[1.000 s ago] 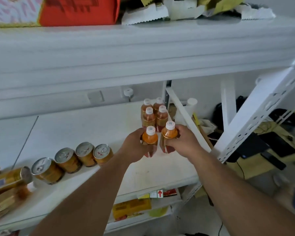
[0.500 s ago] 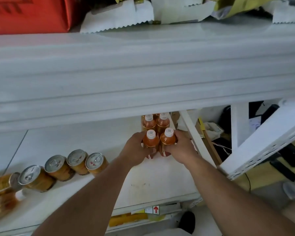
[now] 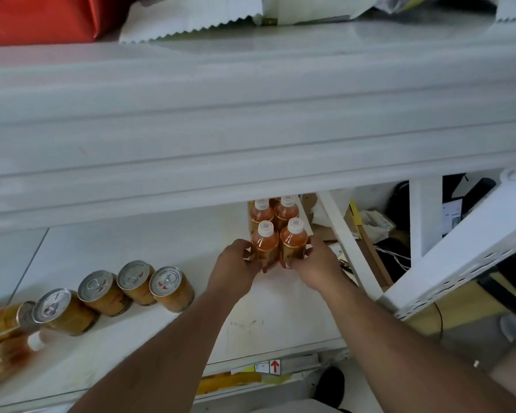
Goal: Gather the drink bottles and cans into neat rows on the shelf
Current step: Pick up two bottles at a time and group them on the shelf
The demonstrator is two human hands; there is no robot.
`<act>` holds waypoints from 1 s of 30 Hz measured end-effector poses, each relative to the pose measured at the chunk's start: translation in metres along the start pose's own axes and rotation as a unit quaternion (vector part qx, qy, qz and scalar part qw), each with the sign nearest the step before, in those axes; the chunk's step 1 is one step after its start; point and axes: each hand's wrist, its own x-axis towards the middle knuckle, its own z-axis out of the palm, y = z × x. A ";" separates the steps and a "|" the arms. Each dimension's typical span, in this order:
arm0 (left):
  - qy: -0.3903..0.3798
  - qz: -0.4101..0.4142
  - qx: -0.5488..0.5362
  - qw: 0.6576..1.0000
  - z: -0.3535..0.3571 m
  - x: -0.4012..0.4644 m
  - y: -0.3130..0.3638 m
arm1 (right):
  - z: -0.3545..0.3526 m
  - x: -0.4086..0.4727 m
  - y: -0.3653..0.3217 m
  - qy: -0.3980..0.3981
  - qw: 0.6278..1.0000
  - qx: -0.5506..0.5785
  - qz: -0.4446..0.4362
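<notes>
Two orange drink bottles with white caps stand side by side on the white shelf (image 3: pixel 137 251). My left hand (image 3: pixel 234 271) grips the left bottle (image 3: pixel 264 245), and my right hand (image 3: pixel 316 265) grips the right bottle (image 3: pixel 294 241). Both stand directly in front of two more upright bottles (image 3: pixel 273 211), whose row runs back under the upper shelf. A slanting row of upright gold cans (image 3: pixel 136 283) sits to the left. At the far left edge a can and a bottle (image 3: pixel 9 350) lie on their sides.
The upper shelf board (image 3: pixel 251 114) hangs low over the bottle rows and hides their back part. A white diagonal brace (image 3: pixel 344 239) runs close to the right of the bottles. A red box (image 3: pixel 36 16) and papers lie on top. Cluttered floor lies beyond the rack.
Both hands have pushed the two front bottles back until they stand against the rows behind. My view has tilted, so the upper shelf now hides the rearmost bottles.
</notes>
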 end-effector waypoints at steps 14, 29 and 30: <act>-0.018 -0.013 -0.006 1.000 -0.001 0.006 0.004 | 0.002 0.009 -0.003 -0.008 1.000 0.005 0.002; -0.050 0.076 0.272 0.958 -0.019 -0.037 -0.015 | 0.006 -0.048 0.010 -0.051 0.977 -0.202 -0.031; -0.046 0.086 0.280 0.955 -0.021 -0.041 -0.016 | 0.007 -0.054 0.008 -0.045 0.971 -0.230 -0.055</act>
